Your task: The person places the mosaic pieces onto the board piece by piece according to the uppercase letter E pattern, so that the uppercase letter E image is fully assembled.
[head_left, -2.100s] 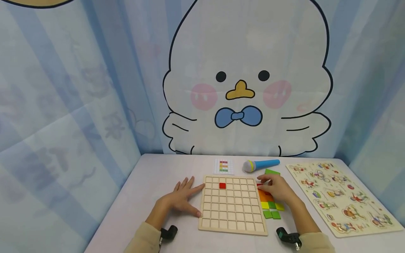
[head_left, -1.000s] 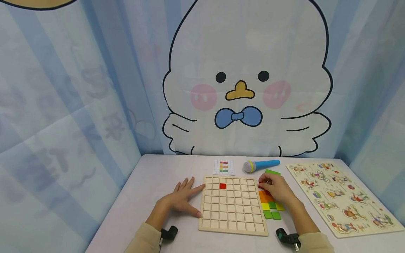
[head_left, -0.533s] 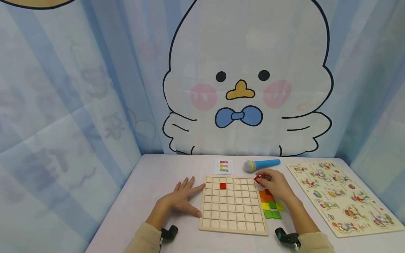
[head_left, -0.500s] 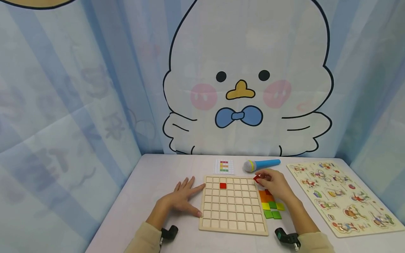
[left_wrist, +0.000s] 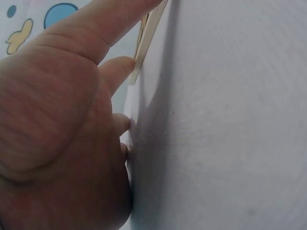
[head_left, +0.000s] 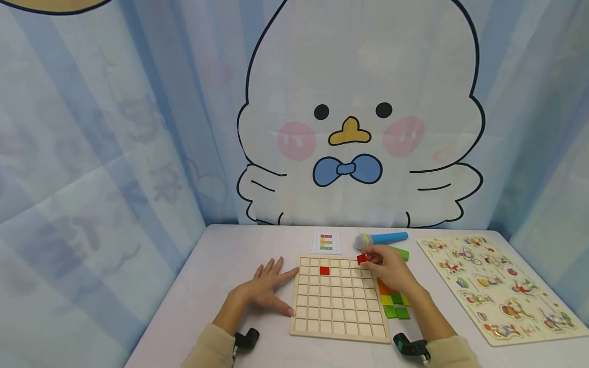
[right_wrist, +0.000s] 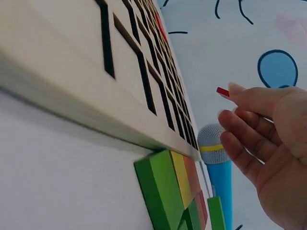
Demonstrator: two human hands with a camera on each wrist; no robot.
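Right hand (head_left: 391, 267) raised over the board (head_left: 338, 337) at its far right corner, grip pinching a red tile (head_left: 361, 259). Left hand (head_left: 263, 291) splayed on the surface (head_left: 207, 276), grip released, thumb and index touching the board's left edge. Tile thin, flat. Mic (head_left: 388, 238) near the surface's far edge; pale blue curtain (head_left: 115, 128) behind.

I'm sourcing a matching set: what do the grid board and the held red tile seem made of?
Grid board: probably wood, matte, judging by its pale, shineless beige. Red tile in the right hand: smooth, perhaps painted wood or plastic; its even red leaves that open.
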